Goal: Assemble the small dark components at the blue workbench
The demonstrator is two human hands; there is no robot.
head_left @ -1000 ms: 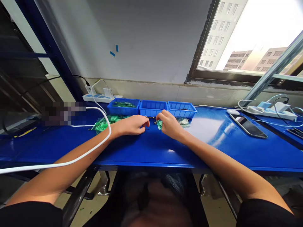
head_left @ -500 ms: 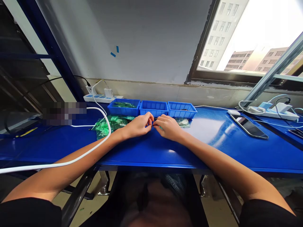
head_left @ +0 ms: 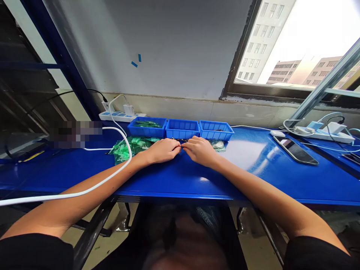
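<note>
A: Start at the left: what do you have there on your blue desk [head_left: 180, 183]?

B: Near its back edge, left of the bins, you have a white power strip [head_left: 120, 116]. A white cable [head_left: 84, 193] curves across in front of your left forearm. Shiny green packets [head_left: 122, 150] lie just left of your left hand [head_left: 165, 150], in front of the left blue bin [head_left: 146, 132], which holds green items.

A: And that hand?

B: Your thumb and fingers are drawn together, tips near your other hand. Whether you pinch anything is too small to tell. Small dark pieces [head_left: 184, 141] lie just behind your fingertips, in front of the middle blue bin [head_left: 182, 134], nearer the desk's back edge than its front.

A: Your right hand [head_left: 201, 150]?

B: Its fingers are bent down toward your thumb; you hide whatever may be between them. Just right of it lies a clear-and-green packet [head_left: 217, 145], before the right blue bin [head_left: 215, 135], with a few dark bits inside that bin.

A: Further right?

B: A phone [head_left: 295, 150], well apart from your hands, toward the desk's right end.
</note>
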